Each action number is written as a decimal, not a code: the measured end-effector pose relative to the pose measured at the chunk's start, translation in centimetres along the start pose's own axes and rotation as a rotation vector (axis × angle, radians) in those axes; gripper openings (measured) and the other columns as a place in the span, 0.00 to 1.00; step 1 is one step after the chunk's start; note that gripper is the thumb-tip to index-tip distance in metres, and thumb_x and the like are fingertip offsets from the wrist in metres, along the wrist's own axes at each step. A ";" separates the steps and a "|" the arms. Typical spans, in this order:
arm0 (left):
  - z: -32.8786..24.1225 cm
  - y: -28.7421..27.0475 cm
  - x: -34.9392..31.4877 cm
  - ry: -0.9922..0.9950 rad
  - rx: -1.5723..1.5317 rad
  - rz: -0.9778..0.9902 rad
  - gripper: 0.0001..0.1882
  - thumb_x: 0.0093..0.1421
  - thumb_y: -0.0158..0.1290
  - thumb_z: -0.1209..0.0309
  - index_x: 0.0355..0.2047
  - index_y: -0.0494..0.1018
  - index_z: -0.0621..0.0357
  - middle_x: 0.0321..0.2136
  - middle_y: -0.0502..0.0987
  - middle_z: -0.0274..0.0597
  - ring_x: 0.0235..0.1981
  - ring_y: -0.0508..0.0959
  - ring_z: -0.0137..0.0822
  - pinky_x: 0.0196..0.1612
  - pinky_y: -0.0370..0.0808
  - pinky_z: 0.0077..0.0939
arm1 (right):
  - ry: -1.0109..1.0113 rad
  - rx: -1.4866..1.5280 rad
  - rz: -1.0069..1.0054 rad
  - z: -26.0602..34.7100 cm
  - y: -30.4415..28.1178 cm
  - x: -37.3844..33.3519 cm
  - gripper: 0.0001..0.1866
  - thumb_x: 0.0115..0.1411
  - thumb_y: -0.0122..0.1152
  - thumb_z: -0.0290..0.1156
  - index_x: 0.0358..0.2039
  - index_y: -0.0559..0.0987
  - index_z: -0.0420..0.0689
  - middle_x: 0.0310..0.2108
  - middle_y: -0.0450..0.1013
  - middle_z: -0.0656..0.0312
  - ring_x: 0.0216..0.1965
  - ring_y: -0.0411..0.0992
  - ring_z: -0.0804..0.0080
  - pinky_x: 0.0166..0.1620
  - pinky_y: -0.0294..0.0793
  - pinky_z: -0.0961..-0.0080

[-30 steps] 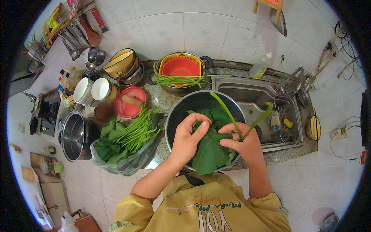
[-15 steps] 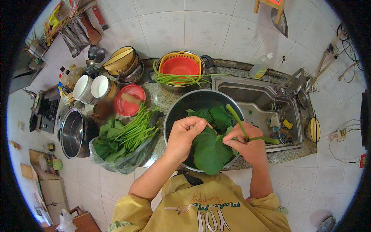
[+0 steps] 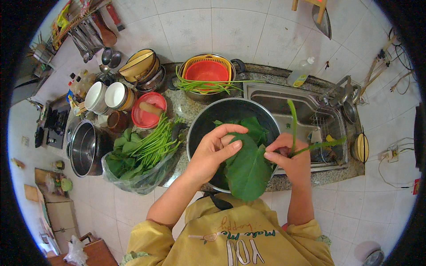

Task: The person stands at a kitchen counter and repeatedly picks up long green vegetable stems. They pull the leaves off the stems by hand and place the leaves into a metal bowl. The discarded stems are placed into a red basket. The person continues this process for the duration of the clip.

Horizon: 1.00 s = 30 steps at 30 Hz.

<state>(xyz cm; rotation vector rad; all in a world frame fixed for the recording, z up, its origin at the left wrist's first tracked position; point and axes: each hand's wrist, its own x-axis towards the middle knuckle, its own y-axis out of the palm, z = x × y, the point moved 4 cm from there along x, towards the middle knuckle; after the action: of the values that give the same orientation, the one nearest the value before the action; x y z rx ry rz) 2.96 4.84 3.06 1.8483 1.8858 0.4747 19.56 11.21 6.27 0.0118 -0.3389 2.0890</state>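
Over a large dark metal pot (image 3: 195,122), my left hand (image 3: 217,150) pinches the edge of a broad green leaf (image 3: 249,175) between thumb and fingers. My right hand (image 3: 290,155) is closed around green leaf stalks (image 3: 326,143), which stick out above and to the right of the fist. Its thumb and forefinger meet near the leaf's stem end; whether they touch the leaf is hard to tell. Loose green leaves (image 3: 254,129) lie inside the pot, partly hidden by the hands.
A clear plastic bag (image 3: 137,184) of leafy greens (image 3: 153,146) sits left of the pot. Behind stands a pot with a red basket (image 3: 207,72), peeled stalks (image 3: 208,87) across it. The steel sink (image 3: 284,97) is right; bowls (image 3: 116,95) and a red dish (image 3: 144,119) are left.
My left hand has gone from a fingertip pinch above the leaf to holding its edge. My right hand has shifted slightly right, and its stalks now point more upward and outward.
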 end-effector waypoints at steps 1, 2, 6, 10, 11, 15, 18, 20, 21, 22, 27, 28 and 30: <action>-0.1 0.2 0.0 0.002 0.015 0.010 0.23 0.51 0.54 0.70 0.47 0.63 0.60 0.36 0.73 0.40 0.37 0.73 0.29 0.42 0.69 0.22 | 0.005 0.004 -0.024 -0.1 -0.2 0.0 0.05 0.40 0.63 0.22 0.21 0.77 0.42 0.19 0.66 0.68 0.19 0.61 0.83 0.23 0.57 0.86; -0.1 0.2 -0.2 0.011 0.010 -0.004 0.25 0.51 0.54 0.70 0.48 0.61 0.60 0.37 0.73 0.41 0.38 0.73 0.30 0.43 0.68 0.23 | 0.010 0.008 -0.047 -0.1 -0.4 0.0 0.05 0.40 0.63 0.21 0.21 0.77 0.42 0.20 0.67 0.67 0.20 0.62 0.83 0.23 0.58 0.86; 0.3 0.2 -1.0 -0.052 -0.041 -0.016 0.31 0.50 0.52 0.74 0.54 0.54 0.62 0.39 0.72 0.41 0.42 0.71 0.31 0.46 0.66 0.23 | -0.002 0.048 -0.110 -0.5 -1.2 0.0 0.05 0.40 0.63 0.20 0.21 0.77 0.41 0.22 0.68 0.65 0.23 0.66 0.81 0.26 0.62 0.86; 0.4 -0.4 -1.4 -0.016 0.052 0.029 0.34 0.46 0.46 0.83 0.56 0.52 0.62 0.38 0.73 0.40 0.42 0.72 0.31 0.46 0.65 0.21 | -0.041 -0.026 -0.134 -0.1 -2.0 -0.4 0.05 0.40 0.62 0.20 0.21 0.77 0.41 0.24 0.69 0.64 0.24 0.67 0.79 0.27 0.64 0.85; 0.2 -0.3 -1.5 0.003 0.064 0.018 0.35 0.44 0.45 0.84 0.56 0.52 0.62 0.38 0.73 0.40 0.41 0.72 0.30 0.45 0.65 0.20 | -0.055 -0.041 -0.137 0.0 -2.1 -0.6 0.05 0.40 0.62 0.20 0.21 0.77 0.41 0.24 0.70 0.64 0.24 0.67 0.79 0.27 0.65 0.85; -0.6 0.7 -1.7 0.066 0.077 0.008 0.37 0.42 0.43 0.86 0.56 0.52 0.62 0.37 0.73 0.39 0.37 0.71 0.26 0.41 0.65 0.16 | -0.098 -0.092 -0.152 0.3 -2.6 -1.3 0.06 0.39 0.63 0.19 0.21 0.77 0.42 0.24 0.70 0.63 0.24 0.68 0.78 0.26 0.65 0.84; -0.9 1.0 -1.6 0.069 0.060 0.009 0.35 0.43 0.44 0.86 0.55 0.53 0.62 0.35 0.74 0.37 0.34 0.71 0.24 0.39 0.65 0.14 | -0.154 -0.203 -0.148 0.5 -2.9 -1.7 0.07 0.38 0.63 0.18 0.21 0.77 0.42 0.24 0.71 0.62 0.24 0.68 0.77 0.25 0.66 0.84; -0.6 1.0 -1.4 0.067 0.134 -0.030 0.32 0.45 0.46 0.85 0.53 0.56 0.62 0.32 0.74 0.37 0.32 0.71 0.24 0.38 0.65 0.14 | -0.139 -0.166 -0.156 0.7 -3.0 -2.0 0.08 0.38 0.63 0.18 0.21 0.77 0.43 0.24 0.71 0.61 0.24 0.68 0.76 0.25 0.66 0.84; -0.2 0.8 -1.3 0.070 0.212 -0.066 0.29 0.47 0.48 0.84 0.52 0.58 0.62 0.31 0.75 0.37 0.31 0.72 0.24 0.37 0.66 0.14 | -0.158 -0.175 -0.158 0.7 -3.1 -2.1 0.08 0.38 0.63 0.18 0.21 0.77 0.43 0.24 0.71 0.61 0.24 0.68 0.76 0.25 0.66 0.84; 0.1 0.7 -1.1 0.073 0.289 -0.101 0.27 0.48 0.49 0.83 0.51 0.61 0.61 0.29 0.75 0.36 0.30 0.72 0.24 0.36 0.67 0.15 | -0.177 -0.184 -0.160 0.7 -3.2 -2.2 0.08 0.38 0.63 0.18 0.21 0.77 0.43 0.24 0.71 0.61 0.24 0.68 0.76 0.25 0.66 0.84; 0.4 0.9 0.4 0.346 0.905 -0.171 0.10 0.52 0.50 0.79 0.37 0.71 0.63 0.23 0.73 0.37 0.23 0.71 0.23 0.27 0.69 0.17 | -0.157 -0.199 -0.203 0.8 -4.0 -2.8 0.08 0.38 0.63 0.18 0.22 0.77 0.43 0.23 0.71 0.61 0.24 0.68 0.75 0.26 0.67 0.82; 0.7 0.7 0.8 0.336 0.889 -0.160 0.10 0.52 0.50 0.79 0.36 0.71 0.63 0.22 0.72 0.37 0.22 0.71 0.23 0.27 0.69 0.17 | -0.152 -0.202 -0.216 0.8 -4.2 -2.8 0.08 0.38 0.63 0.18 0.22 0.77 0.43 0.23 0.71 0.61 0.24 0.68 0.75 0.26 0.67 0.82; 1.2 0.7 1.4 0.347 0.829 -0.124 0.08 0.55 0.47 0.78 0.36 0.71 0.64 0.21 0.70 0.36 0.18 0.68 0.23 0.22 0.67 0.16 | -0.154 -0.193 -0.244 0.6 -4.7 -3.0 0.08 0.38 0.63 0.18 0.22 0.77 0.43 0.23 0.71 0.61 0.24 0.68 0.74 0.26 0.67 0.82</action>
<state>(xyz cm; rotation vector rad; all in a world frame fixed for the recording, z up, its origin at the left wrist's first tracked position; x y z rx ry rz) 4.21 6.21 2.35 2.2038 2.6930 -0.0731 25.01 10.81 7.55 0.0942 -0.6015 1.8109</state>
